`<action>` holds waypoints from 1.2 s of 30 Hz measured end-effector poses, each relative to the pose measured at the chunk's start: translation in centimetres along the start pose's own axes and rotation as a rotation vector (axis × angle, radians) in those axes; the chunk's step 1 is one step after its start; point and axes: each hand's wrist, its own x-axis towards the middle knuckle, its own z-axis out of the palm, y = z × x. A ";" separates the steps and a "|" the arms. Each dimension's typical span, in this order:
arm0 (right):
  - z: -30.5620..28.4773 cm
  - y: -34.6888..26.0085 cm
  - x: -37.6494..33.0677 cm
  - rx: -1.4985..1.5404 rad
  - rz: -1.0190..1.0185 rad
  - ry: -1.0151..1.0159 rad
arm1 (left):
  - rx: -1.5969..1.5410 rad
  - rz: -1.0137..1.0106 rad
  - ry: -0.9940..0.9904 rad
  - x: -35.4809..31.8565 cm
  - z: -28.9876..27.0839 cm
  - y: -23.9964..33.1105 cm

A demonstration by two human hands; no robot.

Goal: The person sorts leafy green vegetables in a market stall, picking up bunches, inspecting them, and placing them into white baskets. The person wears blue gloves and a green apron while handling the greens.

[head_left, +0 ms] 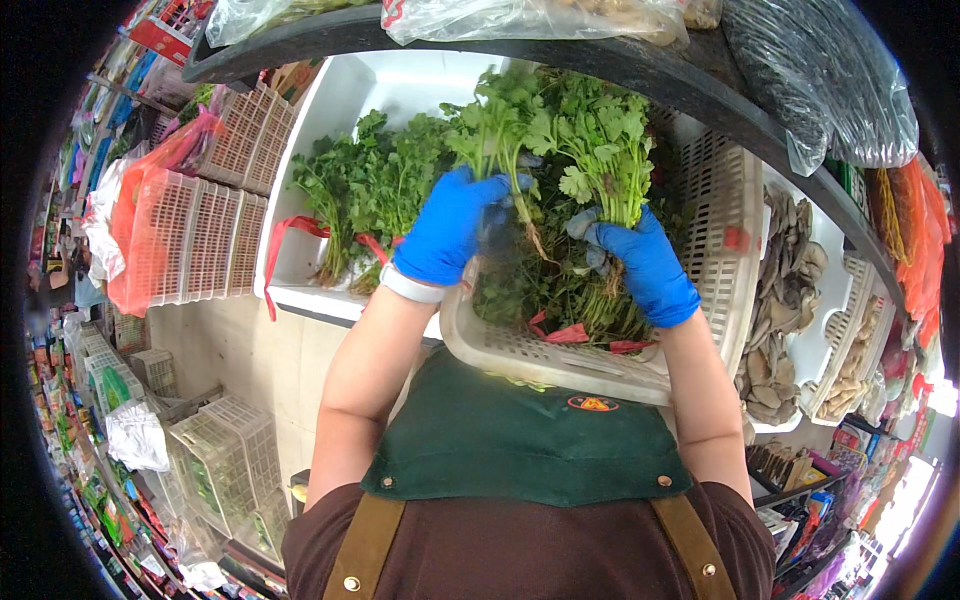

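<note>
My left hand (447,222), in a blue glove, is closed on a few leafy celery stalks (490,130). One pale stalk with a thin root hangs down from it. My right hand (645,262), gloved too, grips a thicker bunch of leafy celery (603,150) by its stems, leaves pointing away from me. Both hands are above a white slotted plastic basket (715,215) with more greens (520,290) and red ties in it. To the left, several celery bunches (370,190) lie in a white foam box (310,180), roots toward me.
A dark curved shelf edge (720,85) with bagged produce (820,80) crosses the far side. Grey mushrooms (785,290) lie in a white tray on the right. Stacked plastic crates (195,235) with an orange net bag (140,240) stand at the left. A red ribbon (275,260) hangs over the foam box's edge.
</note>
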 end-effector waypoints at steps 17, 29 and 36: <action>0.9 1.4 1.0 0.368 -0.056 0.009 | -0.164 -0.075 -0.248 0.2 -0.1 -0.4; 0.7 1.3 1.3 0.466 -0.104 0.090 | -0.315 0.037 -0.332 -1.0 1.1 0.7; 4.2 1.7 1.4 0.136 -0.285 0.237 | -0.295 0.006 -0.246 -1.4 2.3 0.4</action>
